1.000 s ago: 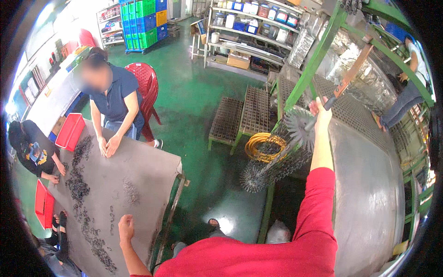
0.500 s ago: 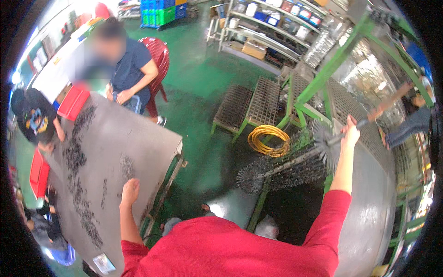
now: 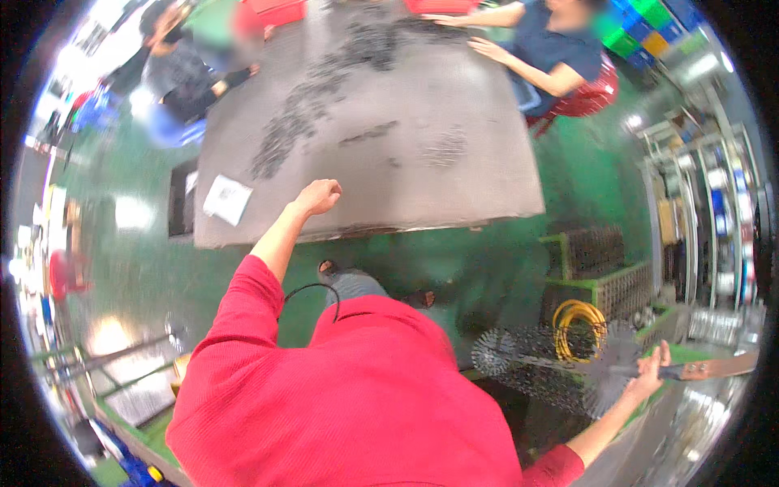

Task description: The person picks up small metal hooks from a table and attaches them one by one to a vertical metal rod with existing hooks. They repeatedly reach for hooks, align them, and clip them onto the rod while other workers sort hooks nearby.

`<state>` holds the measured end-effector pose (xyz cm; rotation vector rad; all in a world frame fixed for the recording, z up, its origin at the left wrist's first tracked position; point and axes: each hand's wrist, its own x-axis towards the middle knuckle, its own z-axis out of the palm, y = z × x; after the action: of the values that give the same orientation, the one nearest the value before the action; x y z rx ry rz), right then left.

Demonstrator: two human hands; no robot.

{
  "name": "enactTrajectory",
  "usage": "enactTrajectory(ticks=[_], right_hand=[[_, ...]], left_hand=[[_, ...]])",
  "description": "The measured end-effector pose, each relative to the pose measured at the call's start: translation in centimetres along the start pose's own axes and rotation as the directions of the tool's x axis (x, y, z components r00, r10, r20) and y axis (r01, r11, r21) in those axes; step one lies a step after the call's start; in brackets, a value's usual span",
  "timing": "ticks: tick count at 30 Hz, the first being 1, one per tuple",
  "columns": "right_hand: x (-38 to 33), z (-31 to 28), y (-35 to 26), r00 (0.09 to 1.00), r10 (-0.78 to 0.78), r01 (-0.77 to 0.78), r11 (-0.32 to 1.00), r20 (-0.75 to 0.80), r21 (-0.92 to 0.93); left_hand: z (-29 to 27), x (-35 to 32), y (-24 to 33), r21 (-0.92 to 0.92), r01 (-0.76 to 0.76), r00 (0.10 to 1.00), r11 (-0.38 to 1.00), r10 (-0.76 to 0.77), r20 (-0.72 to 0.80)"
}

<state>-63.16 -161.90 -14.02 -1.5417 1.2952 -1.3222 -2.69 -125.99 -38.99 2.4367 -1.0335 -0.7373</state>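
Observation:
My left hand [image 3: 318, 196] is over the table's near edge, fingers curled in; whatever it may hold is hidden. Below it lies the grey-brown table [image 3: 454, 195], strewn with small dark pieces [image 3: 369, 49]. At the lower right my right hand [image 3: 647, 375] closes round the shaft of a long spiky rack, which has bristly round discs [image 3: 492, 352] at its ends and dark spiky rows [image 3: 540, 381] between. A brown handle-like bar [image 3: 718, 369] runs out past that hand. A white packet [image 3: 229, 199] rests at the table's near left corner.
Two seated people [image 3: 552, 53] [image 3: 182, 77] work across the table, with red trays [image 3: 272, 11] by them. Yellow coiled hose [image 3: 579, 329] sits behind the rack near green-framed grates [image 3: 621, 292]. Shelves [image 3: 706, 211] line the right side.
My view has swung left, so the table now spans the upper middle and the rack sits lower right. The right hand keeps its hold on the shaft; the left stays curled near the table.

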Motion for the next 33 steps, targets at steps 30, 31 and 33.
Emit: enactTrajectory(ticks=[30,31,33], right_hand=[[-33.4,48.7,-31.4,0.375,-0.563,0.409,0.813,0.737,0.413],[-34.1,49.9,-32.3,0.333,-0.583,0.4,0.799,0.741,0.449],[-35.3,52.1,-34.4,0.245,-0.624,0.379,0.766,0.742,0.519]], left_hand=[[4.6,-13.6,-39.0,-0.969,0.242,0.555,0.056,-0.827,0.091],[4.8,-13.9,-38.6,-0.957,0.284,0.577,0.061,-0.808,0.119],[4.7,-14.6,-37.8,-0.951,0.31,0.576,0.018,-0.799,0.173]])
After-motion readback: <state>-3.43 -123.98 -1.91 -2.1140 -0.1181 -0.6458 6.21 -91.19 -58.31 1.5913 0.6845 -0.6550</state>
